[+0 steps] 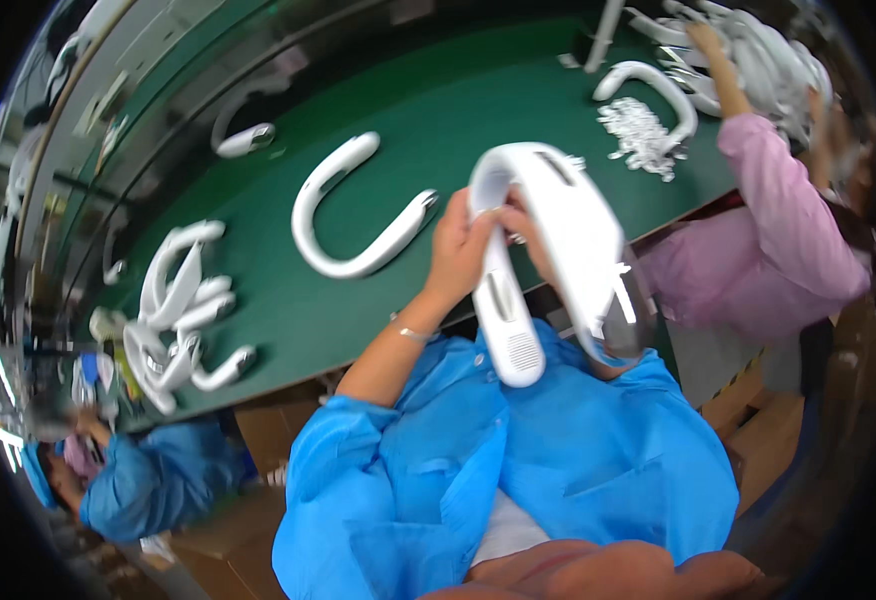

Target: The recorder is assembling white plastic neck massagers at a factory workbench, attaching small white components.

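In front of my chest I hold up a white U-shaped neck fan (568, 215), its two arms hanging downward. One arm ends in a slotted grille, the other in a shiny grey, mirror-like part. My left hand (461, 245) is closed around the fan's left arm near the bend. My right hand (530, 238) grips it on the inner side of the curve, partly hidden behind the right arm. Another white neck fan (358, 262) lies on the green table (258, 225), just left of my hands.
Several white neck fans (173, 300) are heaped at the table's left. At the right lie a pile of small white parts (640, 135) and a single fan (673, 95). A co-worker in a pink sleeve (773, 190) reaches into a fan heap (758, 60); a co-worker in blue (163, 480) sits left.
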Available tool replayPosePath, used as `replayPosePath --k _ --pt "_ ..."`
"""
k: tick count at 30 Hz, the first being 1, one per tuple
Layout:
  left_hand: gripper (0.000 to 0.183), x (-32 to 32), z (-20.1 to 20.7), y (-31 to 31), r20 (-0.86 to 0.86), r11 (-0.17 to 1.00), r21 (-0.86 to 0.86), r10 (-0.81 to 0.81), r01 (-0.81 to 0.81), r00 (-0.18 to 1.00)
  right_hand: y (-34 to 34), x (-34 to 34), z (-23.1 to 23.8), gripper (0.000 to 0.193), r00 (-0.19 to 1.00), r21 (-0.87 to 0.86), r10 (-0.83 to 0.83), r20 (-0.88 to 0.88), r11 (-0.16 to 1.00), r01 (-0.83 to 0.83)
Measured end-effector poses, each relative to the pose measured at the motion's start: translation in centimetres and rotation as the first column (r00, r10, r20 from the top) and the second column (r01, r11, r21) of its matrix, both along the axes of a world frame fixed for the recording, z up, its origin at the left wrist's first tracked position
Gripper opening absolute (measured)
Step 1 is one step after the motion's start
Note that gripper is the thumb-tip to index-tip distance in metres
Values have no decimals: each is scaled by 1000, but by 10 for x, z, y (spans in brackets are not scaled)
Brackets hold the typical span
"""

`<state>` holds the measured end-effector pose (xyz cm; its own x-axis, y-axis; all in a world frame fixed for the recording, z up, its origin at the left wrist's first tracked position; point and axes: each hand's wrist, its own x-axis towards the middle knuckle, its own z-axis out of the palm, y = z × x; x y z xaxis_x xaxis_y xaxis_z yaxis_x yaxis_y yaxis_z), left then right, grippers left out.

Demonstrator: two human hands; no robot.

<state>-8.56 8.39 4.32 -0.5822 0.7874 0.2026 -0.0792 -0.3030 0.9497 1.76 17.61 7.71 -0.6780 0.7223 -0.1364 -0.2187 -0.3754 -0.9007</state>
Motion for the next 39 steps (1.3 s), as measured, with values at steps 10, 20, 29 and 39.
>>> replayPosePath --k 10,20,29,39 --pt "24 -19 17 15 214 995 -92 -9 29 977 -8 23 -53 43 856 -34 513 68 858 -512" --pt "47 -65 32 52 -381 965 -258 -62 -42 923 43 51 -12 37 989 -248 -12 -151 968 -26" --pt "43 -209 42 -23 -740 678 -394 166 -621 652 231 89 -6 25 720 571 -613 327 735 366" --pt "48 -340 -4 -64 -827 407 -463 122 -788 549 292 87 -16 55 469 722 -764 443 614 319"
